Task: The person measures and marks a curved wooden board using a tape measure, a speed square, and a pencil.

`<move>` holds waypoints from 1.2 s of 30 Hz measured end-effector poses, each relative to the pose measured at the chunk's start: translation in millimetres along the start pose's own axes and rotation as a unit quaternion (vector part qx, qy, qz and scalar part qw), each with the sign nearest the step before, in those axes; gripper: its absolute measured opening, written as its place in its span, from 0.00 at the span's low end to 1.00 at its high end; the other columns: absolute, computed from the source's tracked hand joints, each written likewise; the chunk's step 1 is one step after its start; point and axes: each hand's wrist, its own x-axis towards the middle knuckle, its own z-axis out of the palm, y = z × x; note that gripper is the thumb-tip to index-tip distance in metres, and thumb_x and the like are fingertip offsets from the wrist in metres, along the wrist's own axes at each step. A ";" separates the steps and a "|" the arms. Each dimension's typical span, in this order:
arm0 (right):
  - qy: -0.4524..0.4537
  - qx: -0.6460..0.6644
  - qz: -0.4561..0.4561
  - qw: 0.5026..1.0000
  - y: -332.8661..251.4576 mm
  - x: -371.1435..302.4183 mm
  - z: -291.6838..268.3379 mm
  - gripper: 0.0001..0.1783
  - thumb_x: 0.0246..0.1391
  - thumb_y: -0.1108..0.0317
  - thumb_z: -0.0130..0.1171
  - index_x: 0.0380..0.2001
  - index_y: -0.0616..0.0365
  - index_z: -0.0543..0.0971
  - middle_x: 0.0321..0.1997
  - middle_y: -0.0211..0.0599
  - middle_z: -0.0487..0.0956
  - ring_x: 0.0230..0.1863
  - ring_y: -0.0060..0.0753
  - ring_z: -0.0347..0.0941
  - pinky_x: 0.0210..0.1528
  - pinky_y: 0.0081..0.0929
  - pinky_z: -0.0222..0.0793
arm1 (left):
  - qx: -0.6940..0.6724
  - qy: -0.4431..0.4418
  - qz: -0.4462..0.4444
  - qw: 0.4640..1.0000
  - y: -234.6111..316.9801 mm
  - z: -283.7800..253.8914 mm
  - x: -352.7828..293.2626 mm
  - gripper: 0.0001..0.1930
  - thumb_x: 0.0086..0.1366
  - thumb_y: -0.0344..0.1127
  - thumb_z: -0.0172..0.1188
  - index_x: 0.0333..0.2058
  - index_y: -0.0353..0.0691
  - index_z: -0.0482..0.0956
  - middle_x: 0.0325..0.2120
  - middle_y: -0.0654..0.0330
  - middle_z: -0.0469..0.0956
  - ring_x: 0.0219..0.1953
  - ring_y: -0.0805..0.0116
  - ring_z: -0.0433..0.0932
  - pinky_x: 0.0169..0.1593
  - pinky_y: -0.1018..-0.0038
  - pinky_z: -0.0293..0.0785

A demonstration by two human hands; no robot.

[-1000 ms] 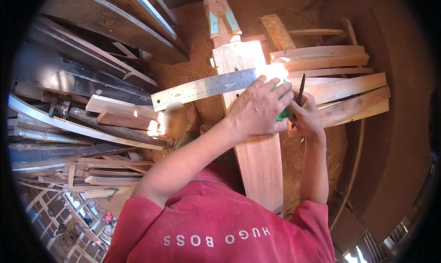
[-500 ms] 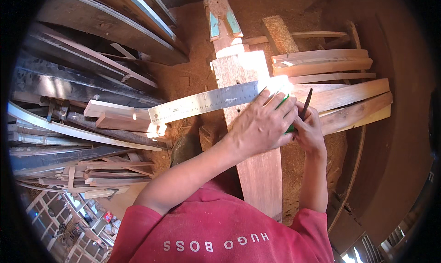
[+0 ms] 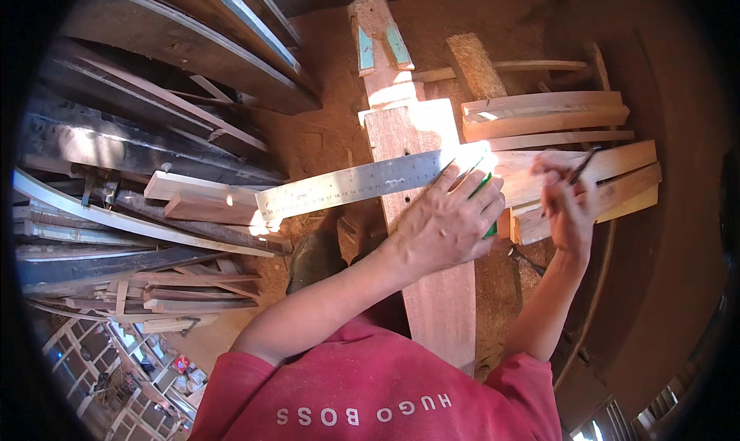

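The left hand (image 3: pixel 447 221) lies flat, pressing a metal ruler (image 3: pixel 351 185) across a long board (image 3: pixel 428 233). The ruler sits crosswise on the board, its far end sticking out to the left. The right hand (image 3: pixel 566 202) pinches a pencil (image 3: pixel 583 163), held up just beside the ruler's right end. No pencil line shows on the board, so the marking looks not yet done. More planks (image 3: pixel 555 121) lie stacked behind. No box or bin is in sight.
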 end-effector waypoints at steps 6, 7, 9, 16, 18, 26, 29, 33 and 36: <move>-0.002 -0.141 -0.222 0.965 -34.7 39.8 75.5 0.18 0.74 0.60 0.50 0.35 0.63 0.78 0.33 0.34 0.77 0.38 0.27 0.73 0.44 0.32 0.72 | 0.004 0.025 0.006 1.000 -0.3 -3.4 1.9 0.26 0.59 0.52 0.68 0.49 0.39 0.82 0.54 0.54 0.78 0.64 0.56 0.71 0.68 0.51 0.65; -0.041 -0.144 -0.200 0.968 -37.3 40.6 92.0 0.13 0.72 0.63 0.55 0.38 0.63 0.80 0.33 0.31 0.79 0.36 0.24 0.73 0.40 0.30 0.71 | -0.010 0.069 0.017 0.997 -0.4 -0.5 0.8 0.23 0.56 0.49 0.69 0.45 0.40 0.84 0.52 0.54 0.79 0.63 0.56 0.72 0.68 0.52 0.64; -0.111 -0.207 -0.220 0.947 -42.3 45.3 126.0 0.12 0.61 0.62 0.70 0.37 0.60 0.85 0.30 0.33 0.84 0.31 0.27 0.80 0.36 0.32 0.74 | -0.052 0.046 0.004 0.998 -4.4 9.0 -6.0 0.20 0.56 0.48 0.69 0.43 0.41 0.85 0.49 0.55 0.80 0.61 0.57 0.74 0.67 0.52 0.65; -0.174 -0.245 -0.172 0.938 -51.6 45.5 156.9 0.10 0.59 0.64 0.72 0.36 0.61 0.88 0.30 0.35 0.84 0.32 0.27 0.78 0.38 0.30 0.74 | -0.151 -0.057 -0.048 0.986 -3.4 9.3 -3.8 0.18 0.56 0.48 0.70 0.40 0.43 0.86 0.40 0.58 0.84 0.55 0.57 0.79 0.66 0.51 0.67; -0.169 -0.288 -0.137 0.933 -55.0 45.3 152.1 0.11 0.59 0.64 0.72 0.35 0.62 0.87 0.29 0.35 0.84 0.32 0.25 0.79 0.38 0.29 0.74 | -0.158 -0.071 -0.058 0.983 -3.0 7.9 -5.4 0.19 0.56 0.48 0.70 0.42 0.43 0.86 0.44 0.57 0.83 0.58 0.56 0.77 0.67 0.50 0.66; -0.073 -0.354 -0.149 0.920 -66.0 61.2 69.4 0.13 0.62 0.61 0.68 0.32 0.62 0.86 0.26 0.37 0.85 0.27 0.27 0.78 0.33 0.32 0.72 | -0.001 -0.018 0.008 1.000 0.3 -8.8 6.0 0.28 0.63 0.55 0.65 0.50 0.36 0.79 0.55 0.51 0.76 0.68 0.51 0.66 0.75 0.50 0.58; -0.073 -0.331 -0.164 0.926 -65.3 60.0 85.3 0.13 0.62 0.61 0.68 0.33 0.62 0.87 0.26 0.38 0.85 0.28 0.28 0.79 0.33 0.32 0.72 | -0.006 0.011 0.010 1.000 0.1 -1.3 1.7 0.27 0.62 0.54 0.66 0.50 0.37 0.79 0.55 0.52 0.76 0.68 0.51 0.66 0.74 0.50 0.59; -0.207 -0.252 -0.146 0.934 -56.6 58.6 144.9 0.11 0.60 0.65 0.70 0.35 0.63 0.87 0.26 0.32 0.83 0.30 0.23 0.77 0.36 0.29 0.74 | -0.070 -0.015 -0.016 0.997 -2.6 5.2 -5.2 0.26 0.60 0.50 0.68 0.50 0.39 0.81 0.53 0.54 0.79 0.63 0.53 0.72 0.71 0.50 0.63; -0.234 -0.253 -0.155 0.926 -54.9 56.5 154.5 0.13 0.60 0.62 0.70 0.39 0.62 0.88 0.27 0.33 0.84 0.30 0.22 0.77 0.34 0.29 0.74 | -0.125 -0.029 -0.035 0.991 -2.2 6.1 -4.2 0.24 0.57 0.48 0.69 0.49 0.41 0.83 0.49 0.58 0.82 0.59 0.57 0.76 0.67 0.49 0.66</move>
